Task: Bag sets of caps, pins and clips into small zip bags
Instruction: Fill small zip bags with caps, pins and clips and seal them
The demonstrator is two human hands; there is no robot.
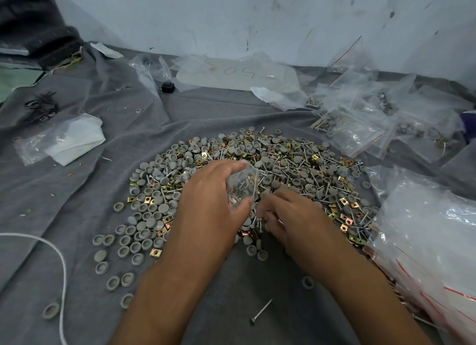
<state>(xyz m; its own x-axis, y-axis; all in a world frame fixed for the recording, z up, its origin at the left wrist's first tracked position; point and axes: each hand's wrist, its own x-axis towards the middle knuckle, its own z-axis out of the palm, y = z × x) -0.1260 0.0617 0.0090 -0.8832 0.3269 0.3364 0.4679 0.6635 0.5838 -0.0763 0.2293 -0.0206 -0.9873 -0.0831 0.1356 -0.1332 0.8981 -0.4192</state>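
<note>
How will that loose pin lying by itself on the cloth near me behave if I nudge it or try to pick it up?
The lone pin looks thin, with a round head, so it would probably swing around its head rather than roll straight. The wrinkled grey cloth should stop it sliding far. Lying flat, it is likely fiddly to pinch.

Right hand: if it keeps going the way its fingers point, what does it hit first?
The right hand points left, toward the small zip bag held by the left hand; probably the bag's lower edge or left thumb first, depth unclear.
</note>
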